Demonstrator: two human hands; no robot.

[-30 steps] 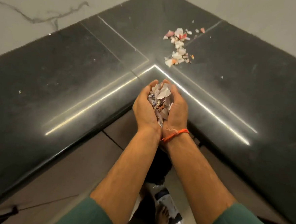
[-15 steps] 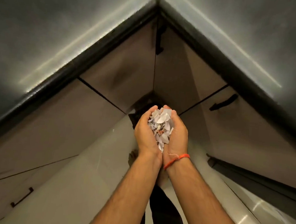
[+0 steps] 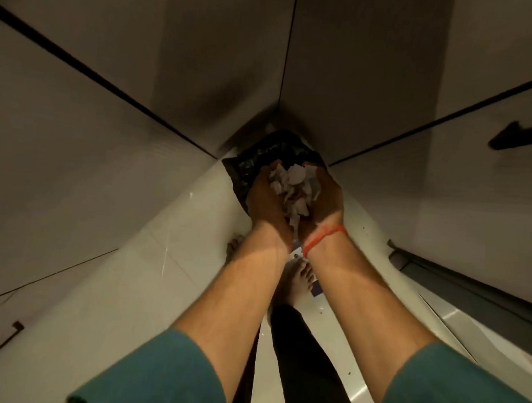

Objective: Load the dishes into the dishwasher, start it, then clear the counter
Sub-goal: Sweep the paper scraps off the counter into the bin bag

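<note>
Cabinet corner [image 3: 283, 76] below; my left hand [image 3: 266, 201] and right hand [image 3: 324, 199] cup scraps [image 3: 294, 184], fingers curled together, over the black bag [image 3: 271, 151] beyond my fingertips to prevent spills.

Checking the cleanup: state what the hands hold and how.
A heap of torn white scraps, cupped from beneath between left hand and right hand.
</note>
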